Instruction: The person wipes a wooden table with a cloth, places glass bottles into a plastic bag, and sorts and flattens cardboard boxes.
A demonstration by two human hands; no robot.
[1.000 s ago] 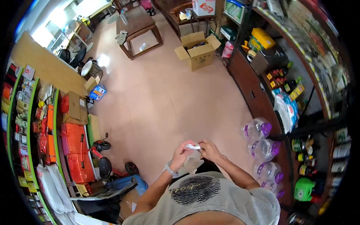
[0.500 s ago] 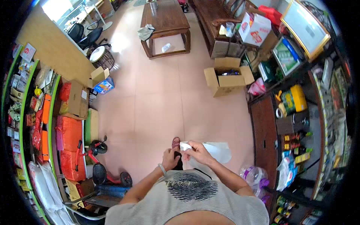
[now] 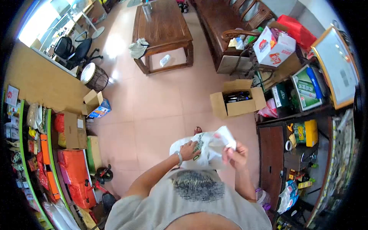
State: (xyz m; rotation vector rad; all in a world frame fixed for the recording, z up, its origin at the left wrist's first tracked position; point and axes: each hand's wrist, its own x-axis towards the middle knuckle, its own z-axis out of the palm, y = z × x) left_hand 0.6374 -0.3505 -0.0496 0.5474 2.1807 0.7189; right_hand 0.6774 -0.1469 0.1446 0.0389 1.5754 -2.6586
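Observation:
A white plastic bag (image 3: 180, 145) with green print spreads in front of my waist. My left hand (image 3: 188, 150) lies on the bag with its fingers spread over the printed part. Off to the right, my right hand (image 3: 236, 154) is closed on a white piece (image 3: 225, 136) with a faint reddish mark, which stands up above the fingers. Whether this piece is part of the bag cannot be made out. Beyond the bag, one foot in a reddish-brown sandal (image 3: 197, 130) shows on the floor.
An open cardboard box (image 3: 237, 100) with dark bottles stands ahead right. A wooden table (image 3: 163, 28) is farther ahead. Packed shelves (image 3: 50, 153) line the left, with a red scooter (image 3: 100, 187) beside them. A dark cabinet (image 3: 271, 161) stands at the right.
The view has shifted. The white bag has come up and spread in front of me. My left hand now lies on it, and my right hand has moved right and up with the white piece.

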